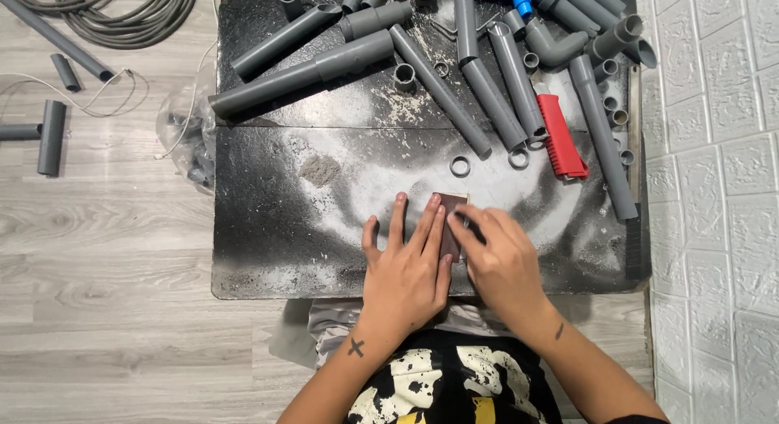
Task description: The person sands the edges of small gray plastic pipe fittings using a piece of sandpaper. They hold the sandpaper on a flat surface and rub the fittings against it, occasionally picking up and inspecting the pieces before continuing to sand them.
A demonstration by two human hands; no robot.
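Nearest to the camera is my black shirt with the white and yellow print (454, 387), and just above it my two forearms are reaching out to the surface (268, 253), a dark board covered with pale dust.

My left hand (406, 266) is lying flat, fingers stretched and spread, and it is pressing down on a small brown sheet, probably sandpaper (451, 221), without gripping it. My right hand (499, 258) is bent over the right edge of the same sheet, with the fingers curled down. I think something small is sitting under these fingers, but I cannot tell what, because the hand is hiding it. The sheet is lying in the middle of the surface, close to the near edge.

What could go wrong: the dust is making the board slippery, so the sheet may be sliding under my palm if I am not pressing evenly. My fingertips are very close to the rough face, so I may be scraping my skin.

Further away, many grey pipes (438, 87) are lying loose, with small grey rings (460, 166) and a red-handled tool (560, 136) near them. A careless elbow could be rolling one pipe over the edge onto the wooden floor (105, 253).
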